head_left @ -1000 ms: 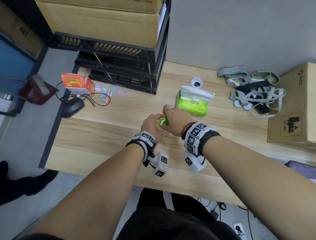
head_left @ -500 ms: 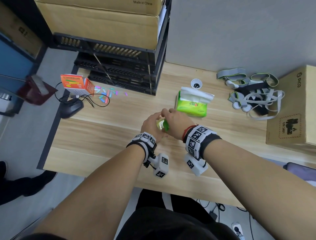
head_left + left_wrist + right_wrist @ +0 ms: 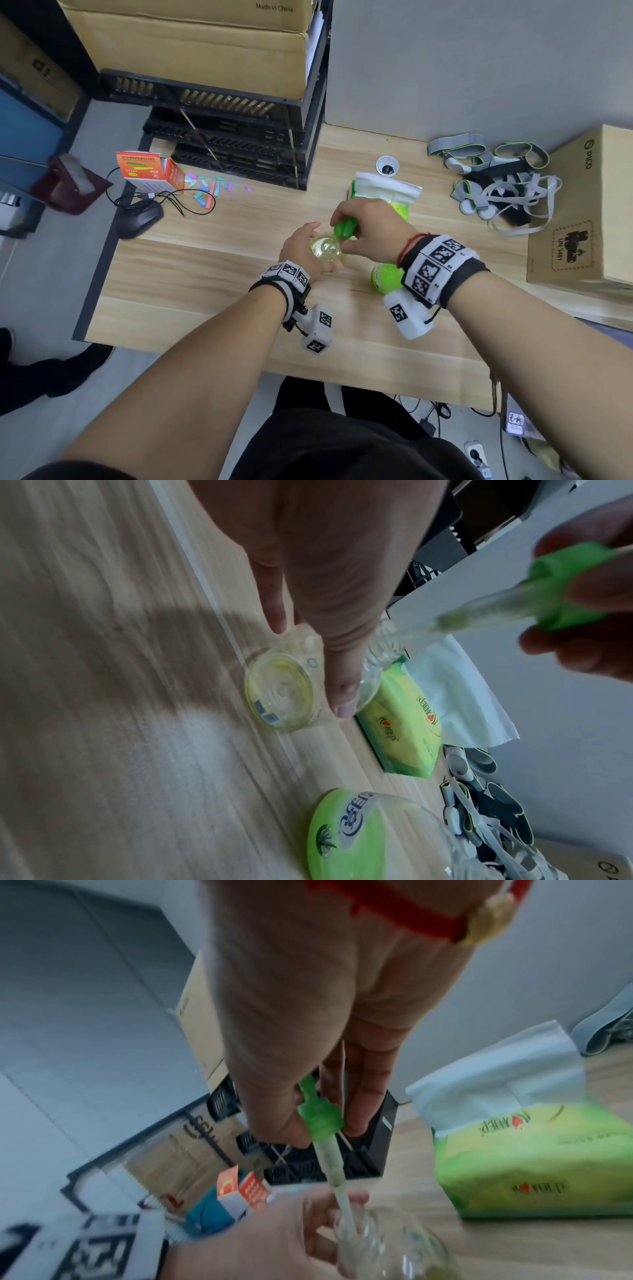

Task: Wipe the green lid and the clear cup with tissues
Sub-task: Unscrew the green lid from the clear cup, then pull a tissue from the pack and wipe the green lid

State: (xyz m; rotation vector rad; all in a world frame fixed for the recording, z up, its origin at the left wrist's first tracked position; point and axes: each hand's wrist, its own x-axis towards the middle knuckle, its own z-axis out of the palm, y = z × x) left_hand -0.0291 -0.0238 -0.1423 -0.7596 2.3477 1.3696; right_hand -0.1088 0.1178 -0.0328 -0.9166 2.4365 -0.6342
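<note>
The clear cup (image 3: 327,249) stands on the wooden table (image 3: 205,274), and my left hand (image 3: 305,248) grips its side. In the left wrist view the thumb lies down the cup (image 3: 281,693) wall. My right hand (image 3: 366,224) pinches the green lid (image 3: 343,230), a pump top with a pale tube. The right wrist view shows the green lid (image 3: 320,1121) held above the cup (image 3: 394,1242), the tube's lower end still inside its mouth. A green tissue pack (image 3: 387,192) with white tissue sticking out lies just behind my hands.
A green labelled bottle (image 3: 387,275) lies on its side under my right wrist. Black crates (image 3: 233,137) with cardboard boxes stand at the back left. A mouse (image 3: 140,219), an orange box (image 3: 150,171), straps (image 3: 496,185) and a brown carton (image 3: 582,212) ring the work spot.
My right hand has lifted the green lid and its tube up from the cup's mouth. My left hand keeps its hold on the cup. The green bottle now shows beside my right wrist.
</note>
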